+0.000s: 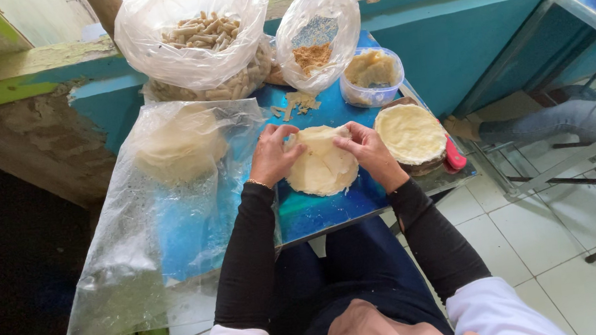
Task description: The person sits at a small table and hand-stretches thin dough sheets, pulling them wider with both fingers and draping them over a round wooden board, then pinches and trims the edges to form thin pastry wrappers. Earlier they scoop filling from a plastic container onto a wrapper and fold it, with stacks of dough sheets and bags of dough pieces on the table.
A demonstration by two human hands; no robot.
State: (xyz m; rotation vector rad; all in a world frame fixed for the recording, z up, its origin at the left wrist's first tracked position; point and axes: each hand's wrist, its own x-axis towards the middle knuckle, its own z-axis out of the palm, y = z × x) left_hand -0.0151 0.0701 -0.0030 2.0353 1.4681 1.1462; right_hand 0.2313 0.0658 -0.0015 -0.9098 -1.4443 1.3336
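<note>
A thin round pale wrapper (321,164) lies on the blue tabletop (316,212) in front of me. My left hand (273,155) presses its left edge with the fingers curled over the top. Over the upper right edge, my right hand (368,150) folds the wrapper inward. Both arms wear black sleeves. A stack of the same pale wrappers (410,133) rests on a round wooden board to the right, a red handle (454,154) beside it.
A large clear bag of rolled sticks (197,43) stands at the back, with a smaller bag of brown crumbs (316,44) and a tub of filling (371,75). A big plastic bag with wrappers (171,193) hangs left. Another person's leg (553,123) is right.
</note>
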